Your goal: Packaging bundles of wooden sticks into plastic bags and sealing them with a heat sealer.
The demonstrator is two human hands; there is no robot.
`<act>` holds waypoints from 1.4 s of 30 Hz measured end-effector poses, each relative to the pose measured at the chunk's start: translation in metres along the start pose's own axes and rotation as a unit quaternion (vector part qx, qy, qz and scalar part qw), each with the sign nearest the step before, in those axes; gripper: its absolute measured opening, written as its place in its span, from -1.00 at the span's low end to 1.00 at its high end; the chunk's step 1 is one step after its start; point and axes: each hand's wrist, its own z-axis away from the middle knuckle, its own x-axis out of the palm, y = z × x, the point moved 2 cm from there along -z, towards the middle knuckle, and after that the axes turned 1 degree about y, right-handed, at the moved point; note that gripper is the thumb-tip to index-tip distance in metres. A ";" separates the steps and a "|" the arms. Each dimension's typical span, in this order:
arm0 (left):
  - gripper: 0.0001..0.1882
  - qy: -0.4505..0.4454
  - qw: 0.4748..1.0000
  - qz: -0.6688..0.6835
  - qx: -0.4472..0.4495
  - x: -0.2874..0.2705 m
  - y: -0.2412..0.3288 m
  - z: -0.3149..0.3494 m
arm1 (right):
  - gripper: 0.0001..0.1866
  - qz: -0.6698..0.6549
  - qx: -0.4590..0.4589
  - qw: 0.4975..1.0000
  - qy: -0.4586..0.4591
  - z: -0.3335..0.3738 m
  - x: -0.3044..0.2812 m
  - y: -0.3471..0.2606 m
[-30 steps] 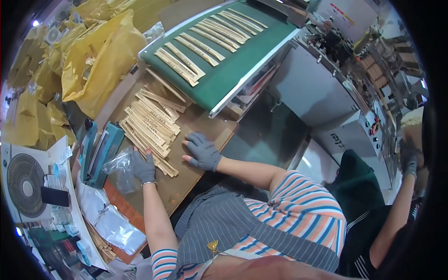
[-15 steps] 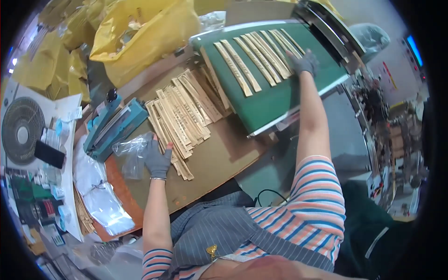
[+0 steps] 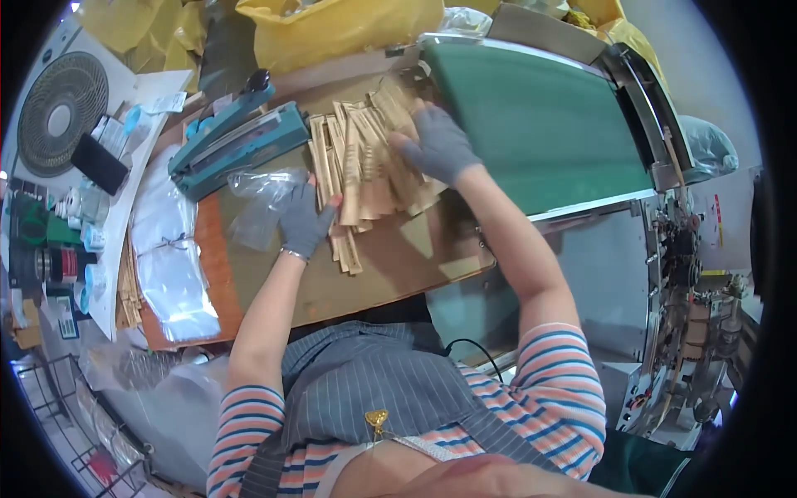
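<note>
At upper centre, the right hand (image 3: 442, 148), grip too blurred to tell, is apparently gathering tan strips (image 3: 353, 166); the left hand (image 3: 305, 220), half-open, is bordering them. Squaring them is probably needing both hands.

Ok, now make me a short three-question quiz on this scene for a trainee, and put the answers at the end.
1. Multiple choice: what lies just left of the left hand? A: a black phone. B: a clear plastic bag. C: a fan.
2. True or false: the teal lever device is to the left of the slim tan strips.
3. Fill the gap: the right hand is beside a ____ belt.

Key: 1 B; 2 true; 3 green.
</note>
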 end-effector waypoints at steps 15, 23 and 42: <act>-0.44 -0.058 0.813 0.516 -0.264 -0.017 0.016 -0.030 | -0.62 -0.758 0.165 0.608 -0.171 0.021 0.114 -0.082; 0.19 -0.015 0.816 0.576 0.041 -0.149 0.053 0.018 | -0.12 -0.742 -0.138 0.654 -0.047 0.068 0.002 -0.154; -0.40 -0.177 0.536 0.824 -0.052 -0.129 0.043 0.139 | -0.51 -0.695 -0.126 0.605 -0.369 0.113 0.036 -0.206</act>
